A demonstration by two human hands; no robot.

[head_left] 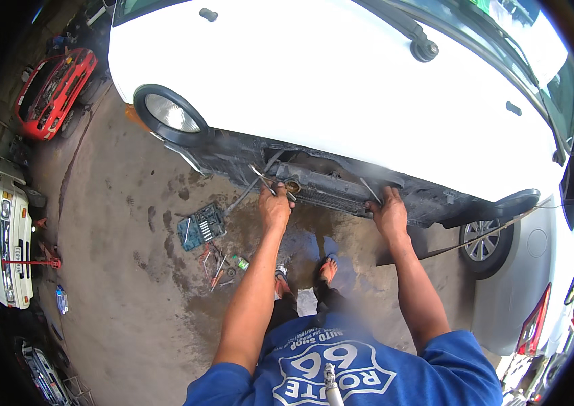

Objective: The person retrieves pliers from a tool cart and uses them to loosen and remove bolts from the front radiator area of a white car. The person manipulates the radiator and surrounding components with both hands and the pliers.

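The white car (287,74) fills the far side, its dark front end exposed below the raised white panel. My left hand (275,206) is closed around a slim metal tool with two arms (258,174), which resembles pliers. Just right of that tool is a round brassy opening (292,186) above the finned radiator (327,199). Farther right, my right hand (390,211) reaches to the lower front edge with its fingers curled. A thin metal rod (371,189) sticks up beside its fingers; the grip on it is partly hidden.
An open teal tool case (200,227) lies on the stained floor, near loose hand tools (217,271) and a small green bottle (240,262). A silver car (513,271) stands close at right. At left are a red car (55,91) and a cream vehicle (10,237).
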